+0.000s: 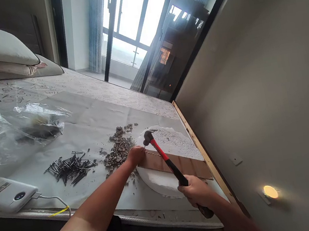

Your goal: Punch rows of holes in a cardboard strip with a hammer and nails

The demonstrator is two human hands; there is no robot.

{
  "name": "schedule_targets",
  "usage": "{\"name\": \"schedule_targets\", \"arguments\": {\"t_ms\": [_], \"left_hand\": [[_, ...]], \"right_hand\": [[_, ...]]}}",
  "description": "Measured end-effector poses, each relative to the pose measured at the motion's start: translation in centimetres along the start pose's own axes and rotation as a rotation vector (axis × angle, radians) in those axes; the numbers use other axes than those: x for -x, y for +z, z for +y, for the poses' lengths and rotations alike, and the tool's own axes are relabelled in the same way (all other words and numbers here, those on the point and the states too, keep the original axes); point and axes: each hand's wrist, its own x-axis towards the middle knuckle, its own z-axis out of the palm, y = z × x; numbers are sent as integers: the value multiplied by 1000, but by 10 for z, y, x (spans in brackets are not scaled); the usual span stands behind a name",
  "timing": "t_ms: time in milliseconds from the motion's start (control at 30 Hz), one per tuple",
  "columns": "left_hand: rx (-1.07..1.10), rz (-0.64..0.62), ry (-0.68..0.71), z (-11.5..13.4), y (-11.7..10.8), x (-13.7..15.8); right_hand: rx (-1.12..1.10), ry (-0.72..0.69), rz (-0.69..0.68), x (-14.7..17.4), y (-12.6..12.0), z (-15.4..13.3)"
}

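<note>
Our R hand (197, 191) grip's wrapped tight round the hammer (164, 156), black/red handle, head right by our L hand (136, 155). That one's bunched at the end of a flat brown board (176, 162), can't tell if it's pinching smth. Board's on a rough white slab (159, 181), w/ crumbly grey gravel (118, 150) + thin metal nails (71, 168) nearby.

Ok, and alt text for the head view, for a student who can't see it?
A person's right grip holds a red and black hammer, its head close to the left grip at one end of a brown board. The board lies across a white slab on a sheeted bed, with grey rubble and a pile of nails further left.
</note>
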Motion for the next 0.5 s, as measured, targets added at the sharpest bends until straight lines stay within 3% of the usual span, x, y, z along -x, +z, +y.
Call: {"name": "schedule_targets", "arguments": {"t_ms": [167,367,500], "left_hand": [[-33,-45,58,1,-2,-1],[-4,-18,18,1,-1,-1],[-48,-50,57,1,0,-2]], "right_hand": [[-82,-88,46,3,1,-3],[-86,21,-8,-9,9,9],[-111,-79,20,-7,-1,6]]}}
